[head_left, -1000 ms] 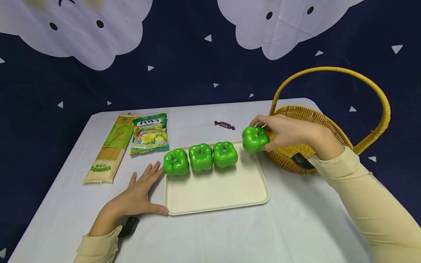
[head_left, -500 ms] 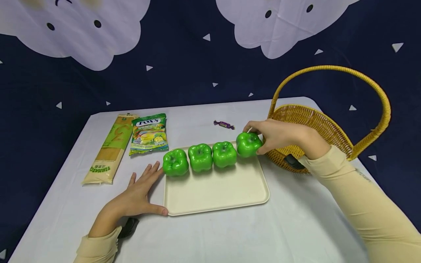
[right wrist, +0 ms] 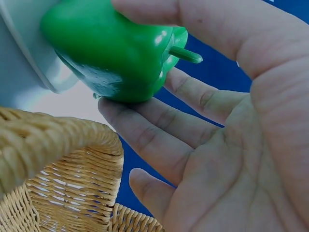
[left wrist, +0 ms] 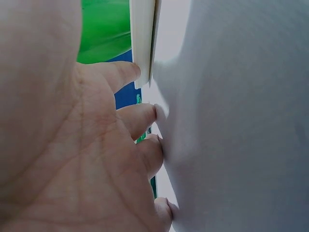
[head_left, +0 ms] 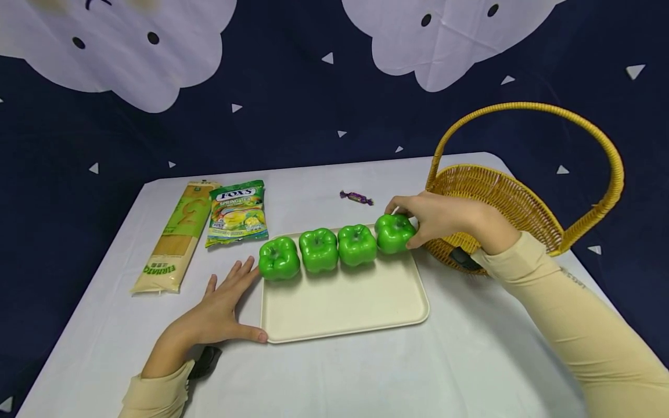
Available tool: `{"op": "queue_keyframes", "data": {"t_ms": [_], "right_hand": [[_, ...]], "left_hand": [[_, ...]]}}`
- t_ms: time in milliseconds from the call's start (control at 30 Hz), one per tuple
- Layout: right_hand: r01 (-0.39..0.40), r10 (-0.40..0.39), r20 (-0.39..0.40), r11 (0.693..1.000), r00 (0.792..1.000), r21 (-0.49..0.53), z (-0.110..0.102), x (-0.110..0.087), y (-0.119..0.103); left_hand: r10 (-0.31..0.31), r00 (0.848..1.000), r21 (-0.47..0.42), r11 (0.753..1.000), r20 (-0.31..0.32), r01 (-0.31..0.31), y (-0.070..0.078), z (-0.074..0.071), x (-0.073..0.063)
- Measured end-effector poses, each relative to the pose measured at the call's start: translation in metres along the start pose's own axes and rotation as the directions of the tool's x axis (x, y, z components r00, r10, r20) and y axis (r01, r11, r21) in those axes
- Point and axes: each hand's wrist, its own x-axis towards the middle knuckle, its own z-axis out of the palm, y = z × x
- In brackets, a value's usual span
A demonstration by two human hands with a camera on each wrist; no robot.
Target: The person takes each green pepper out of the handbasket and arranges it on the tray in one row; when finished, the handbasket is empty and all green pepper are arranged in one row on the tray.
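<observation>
At the far right corner of the cream tray (head_left: 345, 307), my right hand (head_left: 444, 217) holds a green bell pepper (head_left: 394, 235) between thumb and fingers. The right wrist view shows that pepper (right wrist: 113, 53) with its stem pointing toward the palm. Three more peppers line the tray's far side: a left one (head_left: 279, 259), a middle one (head_left: 319, 251) and a right one (head_left: 358, 246) beside the held pepper. My left hand (head_left: 216, 313) lies spread at the tray's left edge, thumb at the near corner. In the left wrist view its fingertips (left wrist: 133, 72) touch the tray rim and tabletop.
A wicker basket (head_left: 522, 200) with a tall handle stands right of the tray, just under my right wrist. Behind the tray lies a purple wrapped candy (head_left: 357, 198). To the left are a FOX'S candy bag (head_left: 237, 213) and a noodle packet (head_left: 177, 238).
My right hand has brought the pepper left and down from beside the basket onto the tray's far right corner, next to the row. My left hand has stayed in place.
</observation>
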Motion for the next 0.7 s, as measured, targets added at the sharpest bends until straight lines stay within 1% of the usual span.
{"op": "queue_keyframes", "data": {"t_ms": [400,700], "right_hand": [[-0.008,0.008,0.003,1.0,1.0,0.016,0.0032,0.0049,-0.0014],[-0.006,0.006,-0.018,1.0,1.0,-0.002,0.0044,0.0054,0.0019]], "left_hand": [[-0.002,1.0,0.006,1.0,-0.004,0.002,-0.0013,-0.0007,-0.0027],[-0.008,1.0,0.004,1.0,0.004,0.008,-0.0013,-0.001,-0.0009]]}}
